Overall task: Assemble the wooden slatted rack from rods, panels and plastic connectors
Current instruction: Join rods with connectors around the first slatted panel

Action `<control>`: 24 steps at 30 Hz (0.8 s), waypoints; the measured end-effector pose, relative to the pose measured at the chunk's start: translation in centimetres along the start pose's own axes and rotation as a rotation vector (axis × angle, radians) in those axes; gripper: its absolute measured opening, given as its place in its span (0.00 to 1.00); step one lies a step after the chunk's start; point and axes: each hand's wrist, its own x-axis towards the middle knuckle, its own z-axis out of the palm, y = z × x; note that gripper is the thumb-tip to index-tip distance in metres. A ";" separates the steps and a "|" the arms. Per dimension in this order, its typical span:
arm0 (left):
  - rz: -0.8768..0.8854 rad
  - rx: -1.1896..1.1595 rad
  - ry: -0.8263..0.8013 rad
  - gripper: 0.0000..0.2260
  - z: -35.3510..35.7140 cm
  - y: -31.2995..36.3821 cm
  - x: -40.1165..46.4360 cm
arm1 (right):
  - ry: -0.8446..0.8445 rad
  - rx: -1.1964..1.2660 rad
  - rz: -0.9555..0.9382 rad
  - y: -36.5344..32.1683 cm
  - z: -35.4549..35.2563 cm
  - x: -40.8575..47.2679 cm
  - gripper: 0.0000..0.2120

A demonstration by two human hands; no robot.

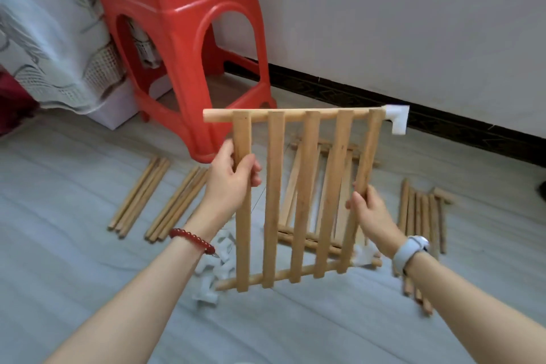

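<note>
I hold a wooden slatted panel up above the floor, tilted away from me. My left hand grips its leftmost slat and my right hand grips its rightmost slat. A white plastic connector sits on the far right end of the panel's top rod. Another white connector shows near the panel's lower right corner. More slatted panels lie on the floor behind it. Loose white connectors lie in a heap below my left wrist.
Two bundles of wooden rods lie on the floor at left, and several more rods at right. A red plastic stool stands at the back, beside a bed with a grey cover. A wall with a dark skirting runs behind.
</note>
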 end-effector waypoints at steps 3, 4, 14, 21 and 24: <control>0.230 0.167 -0.206 0.12 1.5 2.2 -0.8 | -0.278 -0.552 0.071 1.7 0.1 -1.2 0.15; 0.298 0.264 -0.287 0.12 2.4 2.5 -1.3 | -0.393 -0.648 0.119 1.7 -0.4 -1.8 0.15; 0.539 0.858 -0.733 0.08 11.0 0.1 -8.4 | 0.285 0.242 0.143 -1.3 -10.2 -5.7 0.12; 0.931 1.177 -0.529 0.13 8.2 -1.5 -7.5 | 0.194 -0.637 -0.567 -4.4 -4.1 -8.1 0.13; 0.839 1.266 -0.386 0.13 4.1 -2.3 -7.1 | -0.034 -0.921 -0.543 -3.9 -0.5 -7.9 0.16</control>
